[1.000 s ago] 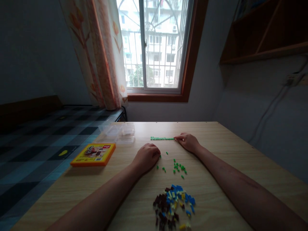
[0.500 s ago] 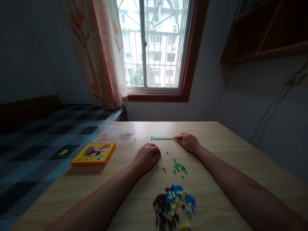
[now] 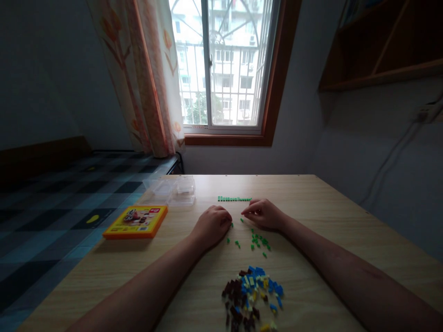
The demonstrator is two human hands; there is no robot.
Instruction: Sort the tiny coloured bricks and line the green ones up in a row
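With twelve o'clock straight ahead and the clock's centre mid-table, your pale wooden table fills the foreground. A bed with a checked cover lies at nine to ten. A barred window stands at twelve, a flowered curtain hangs at eleven, and a wooden shelf is mounted on the wall at one.

On the table, a yellow and orange box lies flat at nine. Beyond it, at ten to eleven, is a clear tray. A loose pile of brown, blue, yellow and cream bricks sits at six.

Your left hand rests at ten, fingers curled, with a green brick right at the fingertips; whether you grip it, you cannot tell from this view. Your right hand is at one to two, thumb and forefinger drawn together, pointing towards nine, just above another brick; a grip cannot be made out here either.

Tiny green bricks form a row at twelve, beyond both hands. More loose green bricks lie scattered near the centre.
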